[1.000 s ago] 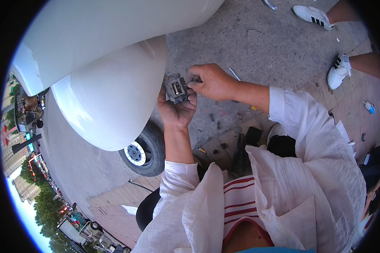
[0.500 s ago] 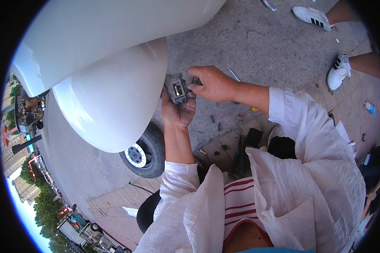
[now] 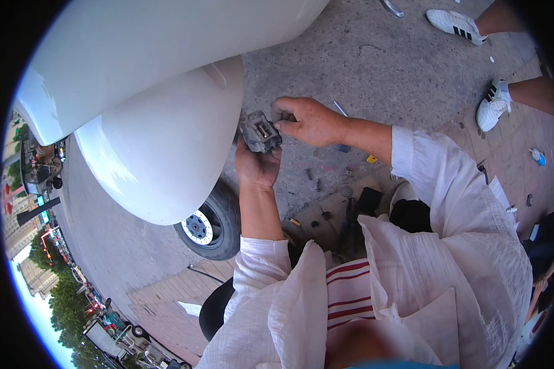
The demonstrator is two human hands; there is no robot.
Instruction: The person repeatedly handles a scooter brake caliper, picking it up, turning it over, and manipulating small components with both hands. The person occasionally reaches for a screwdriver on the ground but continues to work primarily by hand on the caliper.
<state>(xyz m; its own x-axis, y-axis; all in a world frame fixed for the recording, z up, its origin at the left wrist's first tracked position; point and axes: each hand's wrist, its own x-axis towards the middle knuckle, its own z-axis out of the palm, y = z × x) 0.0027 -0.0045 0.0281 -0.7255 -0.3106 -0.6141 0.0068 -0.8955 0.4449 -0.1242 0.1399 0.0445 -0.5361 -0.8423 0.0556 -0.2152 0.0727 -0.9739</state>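
A dirty grey brake caliper (image 3: 260, 131) with a rectangular opening rests in my left hand (image 3: 257, 167). The fingers hold it from below and the far side, and some of them are hidden behind it. Inside the opening a narrow strip of metal shows. At the caliper's right edge is my right hand (image 3: 314, 120), its thumb and curled fingers pinched together. Whatever those fingertips grip, if anything, is too small to make out. Close to the caliper's left side hangs a smooth white body panel (image 3: 160, 144) of a vehicle.
Below the panel stands a wheel (image 3: 218, 227) with a black tyre. A screwdriver-like tool (image 3: 340, 108), a yellow piece (image 3: 372, 158), a black square item (image 3: 370, 200) and several small dark parts lie on the ground. Another person's white shoe (image 3: 493, 106) is at the right.
The caliper has been tilted in my left hand, so its opening, bright before, now looks narrower and darker. My right hand stays beside it with almost no movement.
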